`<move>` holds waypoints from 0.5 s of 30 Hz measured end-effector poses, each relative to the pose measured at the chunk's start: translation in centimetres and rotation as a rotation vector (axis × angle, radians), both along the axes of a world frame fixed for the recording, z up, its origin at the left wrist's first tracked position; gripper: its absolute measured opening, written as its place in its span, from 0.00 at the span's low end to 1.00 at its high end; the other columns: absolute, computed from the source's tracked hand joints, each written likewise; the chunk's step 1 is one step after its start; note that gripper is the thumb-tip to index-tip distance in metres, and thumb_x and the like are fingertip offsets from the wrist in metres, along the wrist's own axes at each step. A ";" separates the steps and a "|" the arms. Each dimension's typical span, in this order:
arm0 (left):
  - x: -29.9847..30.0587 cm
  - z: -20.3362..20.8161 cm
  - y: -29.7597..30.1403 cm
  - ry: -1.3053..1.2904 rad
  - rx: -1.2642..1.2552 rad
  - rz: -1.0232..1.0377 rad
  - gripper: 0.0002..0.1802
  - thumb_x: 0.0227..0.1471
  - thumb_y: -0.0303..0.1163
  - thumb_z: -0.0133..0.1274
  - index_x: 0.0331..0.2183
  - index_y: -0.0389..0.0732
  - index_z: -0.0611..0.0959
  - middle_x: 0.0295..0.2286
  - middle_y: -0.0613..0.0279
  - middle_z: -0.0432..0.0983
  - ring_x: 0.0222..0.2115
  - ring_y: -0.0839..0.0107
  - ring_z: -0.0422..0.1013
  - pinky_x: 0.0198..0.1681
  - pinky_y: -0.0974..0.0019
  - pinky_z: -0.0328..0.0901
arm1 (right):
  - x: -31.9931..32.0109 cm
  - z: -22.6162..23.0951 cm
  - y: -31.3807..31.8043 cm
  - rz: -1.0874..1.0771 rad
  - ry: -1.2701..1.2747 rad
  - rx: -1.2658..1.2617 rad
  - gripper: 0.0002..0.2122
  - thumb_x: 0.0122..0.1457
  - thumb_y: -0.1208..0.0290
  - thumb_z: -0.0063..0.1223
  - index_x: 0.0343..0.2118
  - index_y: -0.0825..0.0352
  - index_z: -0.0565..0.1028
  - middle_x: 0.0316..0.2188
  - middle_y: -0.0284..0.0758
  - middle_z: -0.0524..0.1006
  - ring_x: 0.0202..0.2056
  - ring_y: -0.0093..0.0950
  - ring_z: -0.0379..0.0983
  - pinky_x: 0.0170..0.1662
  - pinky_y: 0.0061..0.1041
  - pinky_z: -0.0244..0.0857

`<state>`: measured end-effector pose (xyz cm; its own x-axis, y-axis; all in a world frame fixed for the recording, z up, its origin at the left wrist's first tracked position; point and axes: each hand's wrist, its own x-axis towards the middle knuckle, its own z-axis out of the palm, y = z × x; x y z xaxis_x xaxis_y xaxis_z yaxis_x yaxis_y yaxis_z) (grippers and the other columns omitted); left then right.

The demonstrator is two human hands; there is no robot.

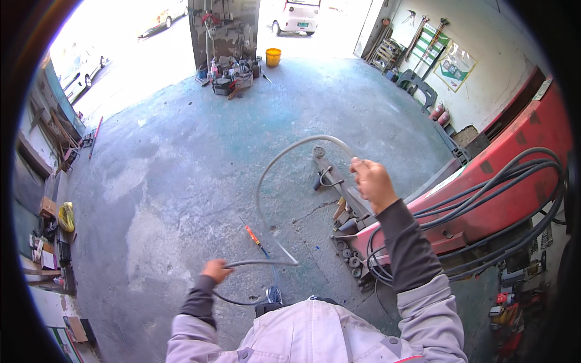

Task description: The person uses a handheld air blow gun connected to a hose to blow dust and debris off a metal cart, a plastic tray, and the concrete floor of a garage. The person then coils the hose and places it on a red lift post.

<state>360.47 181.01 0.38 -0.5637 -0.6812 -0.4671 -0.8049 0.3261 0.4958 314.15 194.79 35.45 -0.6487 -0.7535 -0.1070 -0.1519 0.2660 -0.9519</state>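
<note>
A grey flexible hose (260, 262) runs between my two hands. My right hand (374, 184) is raised out in front, its fingers closed on one end of the hose. From there it loops in a wide arc to the left and down, then bends sharply back near the middle. My left hand (218, 271), low on the left, is closed around the hose, and a darker length trails below it toward my shoe (274, 294). A slim orange tool (252, 235) with a thin tip lies on the floor between the hose's bend and my left hand.
On my right stands a red lift arm (484, 206) with dark hoses (478, 254) draped along it. A grey metal arm (345, 187) lies low beside my right hand. Further off are a yellow bucket (273, 57) and a cluttered pillar (225, 36). Shelving lines the left wall.
</note>
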 end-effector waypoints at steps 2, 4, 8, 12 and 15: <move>9.9 0.3 -5.0 -0.067 -0.334 0.227 0.12 0.45 0.40 0.62 0.29 0.41 0.84 0.31 0.45 0.80 0.35 0.47 0.76 0.38 0.49 0.70 | -3.3 -1.3 2.3 0.012 -0.026 0.154 0.16 0.65 0.58 0.50 0.29 0.69 0.76 0.15 0.26 0.67 0.17 0.17 0.62 0.20 0.22 0.56; 18.5 4.4 -10.5 -0.090 -0.563 0.400 0.05 0.47 0.29 0.53 0.25 0.38 0.79 0.26 0.45 0.76 0.30 0.45 0.73 0.34 0.45 0.65 | -5.7 -3.7 4.0 0.094 0.130 0.351 0.18 0.63 0.57 0.51 0.30 0.71 0.78 0.18 0.33 0.73 0.20 0.25 0.69 0.25 0.28 0.63; 23.2 19.9 -16.6 0.358 -1.055 0.532 0.26 0.58 0.43 0.57 0.20 0.39 0.64 0.15 0.58 0.54 0.19 0.66 0.53 0.23 0.57 0.54 | -5.9 -10.4 8.7 0.342 0.907 0.749 0.18 0.59 0.55 0.50 0.35 0.69 0.80 0.31 0.48 0.80 0.37 0.38 0.80 0.40 0.42 0.70; 12.7 37.5 -17.7 0.630 -1.115 0.255 0.24 0.60 0.36 0.56 0.20 0.41 0.61 0.17 0.63 0.48 0.20 0.74 0.49 0.23 0.67 0.50 | -0.8 -14.4 10.9 0.259 1.183 1.167 0.17 0.55 0.57 0.53 0.37 0.68 0.80 0.34 0.40 0.82 0.38 0.41 0.79 0.41 0.38 0.71; -1.4 45.1 -14.8 0.588 -1.302 -0.102 0.25 0.57 0.33 0.60 0.19 0.39 0.61 0.16 0.61 0.50 0.18 0.69 0.48 0.21 0.64 0.50 | 5.0 -12.5 9.8 0.667 0.878 0.690 0.49 0.48 0.33 0.56 0.61 0.75 0.61 0.59 0.56 0.63 0.63 0.47 0.55 0.64 0.41 0.51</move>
